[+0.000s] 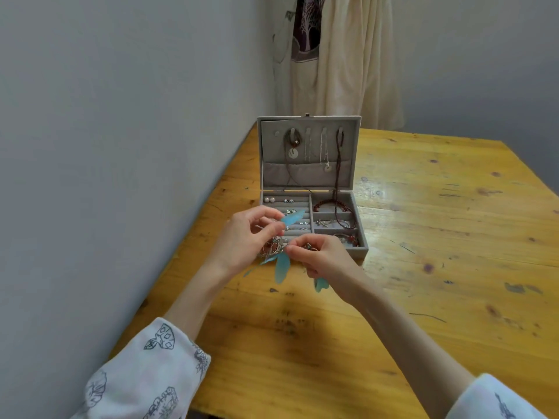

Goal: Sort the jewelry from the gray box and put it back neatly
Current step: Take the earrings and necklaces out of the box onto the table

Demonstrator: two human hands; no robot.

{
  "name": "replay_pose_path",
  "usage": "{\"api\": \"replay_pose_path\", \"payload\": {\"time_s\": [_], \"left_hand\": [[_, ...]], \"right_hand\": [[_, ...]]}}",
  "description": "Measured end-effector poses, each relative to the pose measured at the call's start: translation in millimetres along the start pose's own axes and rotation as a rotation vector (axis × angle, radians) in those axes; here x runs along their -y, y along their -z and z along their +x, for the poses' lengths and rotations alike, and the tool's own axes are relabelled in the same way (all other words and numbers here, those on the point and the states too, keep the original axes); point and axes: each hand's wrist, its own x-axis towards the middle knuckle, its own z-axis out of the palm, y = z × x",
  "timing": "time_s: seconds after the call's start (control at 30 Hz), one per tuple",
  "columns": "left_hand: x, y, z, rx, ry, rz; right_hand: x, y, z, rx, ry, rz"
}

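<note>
**Feather earrings in hand, most of the box already in order**

The left hand (248,237) and right hand (320,258) both pinch a tangle of blue feather earrings (282,264) just in front of the gray box (357,237), apparently teasing them apart. Behind, studs sit in the ring rolls (298,220), bracelets (331,204) lie in the right compartments, and necklaces (325,149) hang inside the raised lid. Judging by this, sorting is nearly finished; the feather pieces remain to be stowed.

sleeves (157,373): white, loose | print: dark line-drawn motifs | forearms: bare
</note>
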Motion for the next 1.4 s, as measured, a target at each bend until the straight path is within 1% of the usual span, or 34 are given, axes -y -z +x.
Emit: {"api": "replay_pose_path", "payload": {"time_s": [0.13, 0.2, 0.27, 0.33, 0.4, 0.47, 0.5, 0.57, 0.63, 0.67, 0.7, 0.77, 0.8, 0.9, 0.97, 1.07, 1.13, 1.23, 1.33, 1.4], "left_hand": [[8, 1, -18, 0.234, 0.185, -0.175], [12, -1, -26, 0.258, 0.238, -0.209], [13, -5, -32, 0.214, 0.254, -0.163], [12, -8, -37, 0.144, 0.187, -0.048], [10, -10, -41, 0.113, 0.065, 0.055], [4, -9, -45, 0.150, -0.056, 0.151], [1, -9, -47, 0.172, -0.102, 0.189], [-6, -8, -49, 0.190, -0.155, 0.202], [-12, -6, -49, 0.179, -0.181, 0.175], [-15, -5, -49, 0.170, -0.189, 0.168], [-17, -4, -49, 0.159, -0.195, 0.169], [-18, -1, -49, 0.136, -0.200, 0.180], [-18, 0, -50, 0.129, -0.199, 0.178], [-18, -1, -54, 0.128, -0.201, 0.165], [-19, 0, -55, 0.120, -0.203, 0.182], [-23, 3, -54, 0.069, -0.221, 0.280], [-26, 2, -56, 0.065, -0.252, 0.384], [-36, -3, -59, 0.119, -0.330, 0.477], [-46, -2, -56, 0.102, -0.348, 0.441], [-49, -2, -57, 0.123, -0.349, 0.431]], "right_hand": [[-5, 2, -9, -0.030, -0.030, -0.010], [-9, 4, -15, -0.025, -0.062, -0.035], [-15, 4, -21, -0.014, -0.091, -0.111], [-21, 5, -28, -0.032, -0.110, -0.185], [-24, 6, -33, -0.089, -0.082, -0.173], [-24, 10, -36, -0.158, 0.034, -0.154], [-22, 11, -38, -0.160, 0.097, -0.171], [-18, 10, -42, -0.087, 0.172, -0.238], [-18, 6, -45, 0.008, 0.185, -0.296], [-18, 4, -46, 0.043, 0.167, -0.287], [-19, 3, -48, 0.076, 0.133, -0.236], [-20, 2, -50, 0.148, 0.059, -0.058], [-20, 1, -51, 0.164, 0.048, -0.017], [-19, -4, -53, 0.110, 0.115, -0.136], [-18, -6, -54, 0.067, 0.159, -0.174], [-16, -3, -56, 0.011, 0.190, -0.259], [-14, 0, -57, -0.037, 0.222, -0.308], [-10, 1, -58, -0.052, 0.286, -0.291], [-10, -1, -60, -0.033, 0.300, -0.283], [-10, -2, -60, -0.036, 0.291, -0.251]]}}
